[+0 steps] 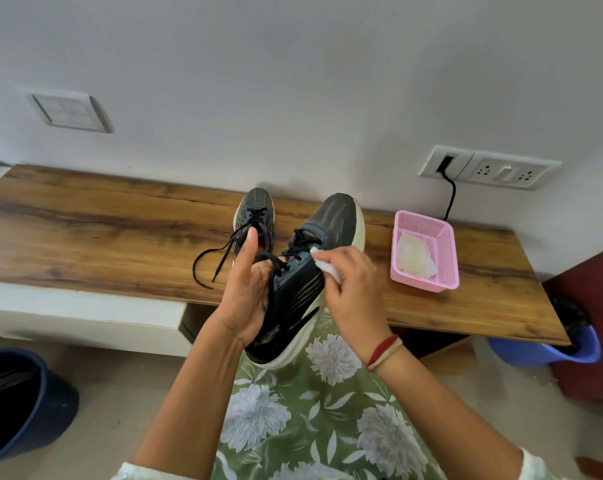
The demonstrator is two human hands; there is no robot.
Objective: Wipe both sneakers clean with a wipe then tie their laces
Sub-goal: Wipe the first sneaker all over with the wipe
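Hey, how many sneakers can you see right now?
2. The held sneaker is gripped by the left hand, with the right hand pressing a wipe to it; the second sneaker stands on the wooden bench behind.

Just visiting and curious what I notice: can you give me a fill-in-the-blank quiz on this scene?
The left hand holds one sneaker; the right hand presses a white ____ on it.
The laces of the other sneaker are not yet ____.
The basket is coloured ____.
Missing: wipe; tied; pink.
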